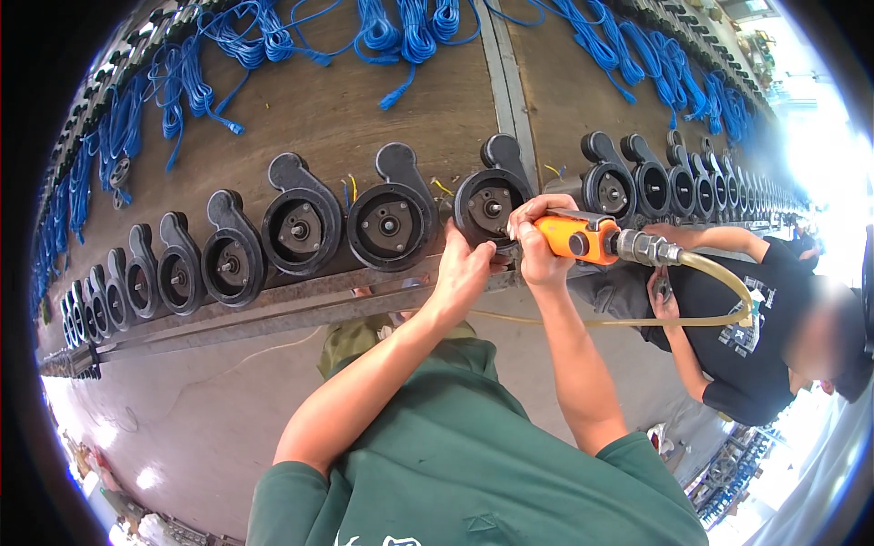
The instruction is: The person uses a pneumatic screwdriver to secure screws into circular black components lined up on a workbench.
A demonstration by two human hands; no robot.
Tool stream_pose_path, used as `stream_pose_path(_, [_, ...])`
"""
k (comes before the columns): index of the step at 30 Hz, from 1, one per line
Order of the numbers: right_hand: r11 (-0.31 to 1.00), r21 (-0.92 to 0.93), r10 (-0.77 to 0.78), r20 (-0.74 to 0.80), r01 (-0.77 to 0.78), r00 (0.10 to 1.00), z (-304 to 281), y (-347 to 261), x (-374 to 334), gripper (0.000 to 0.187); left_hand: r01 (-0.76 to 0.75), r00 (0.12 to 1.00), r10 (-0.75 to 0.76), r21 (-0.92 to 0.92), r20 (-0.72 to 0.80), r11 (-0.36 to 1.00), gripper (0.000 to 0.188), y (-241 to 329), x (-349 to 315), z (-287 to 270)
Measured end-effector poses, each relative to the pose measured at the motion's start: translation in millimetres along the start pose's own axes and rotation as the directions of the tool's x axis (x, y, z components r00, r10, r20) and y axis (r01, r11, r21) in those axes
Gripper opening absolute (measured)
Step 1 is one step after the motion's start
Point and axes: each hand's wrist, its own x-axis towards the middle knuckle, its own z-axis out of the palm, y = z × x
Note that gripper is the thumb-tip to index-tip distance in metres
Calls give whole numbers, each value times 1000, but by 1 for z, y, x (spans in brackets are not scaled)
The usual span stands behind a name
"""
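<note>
My right hand (539, 247) is wrapped around an orange air-powered tool (583, 238) with a metal hose coupling at its back end. The tool's front end is hidden behind my fingers, close to a round black housing (494, 206). Around the lower left rim of that same housing, my left hand (462, 271) is closed, thumb at the bottom edge and fingers along the side. Inside the housing a disc with a central shaft shows. A pale yellowish hose (728, 266) loops from the coupling and runs back beneath my right forearm.
Similar black housings (391, 225) line the table edge on both sides. Coiled blue cables (417, 35) lie across the brown tabletop (319, 109), which a metal strip (507, 82) divides. At right a co-worker in a black shirt (728, 318) works close by, a dark tool in one hand.
</note>
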Motion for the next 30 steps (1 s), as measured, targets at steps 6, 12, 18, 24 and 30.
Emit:
stream_pose_path(6, [995,-51,90,-16,-91,996,2,-10,7,26,-32,999,32,18,8,999,48,-5,3,-3])
stream_pose_path(12, [999,50,26,-135,-19,990,32,-27,34,27,-30,1000,30,-8,6,1000,52,-12,5,-4])
stream_pose_path(18, [998,19,54,-91,-52,994,36,0,43,18,-19,1000,18,34,18,999,53,-8,5,-7])
stream_pose_path(24, [997,34,75,-16,-74,997,36,7,42,22,-6,1000,6,55,13,998,53,-9,5,-8])
stream_pose_path(30, [996,-74,49,108,-41,993,36,22,35,20,-12,1000,11,36,13,999,47,-14,10,-11])
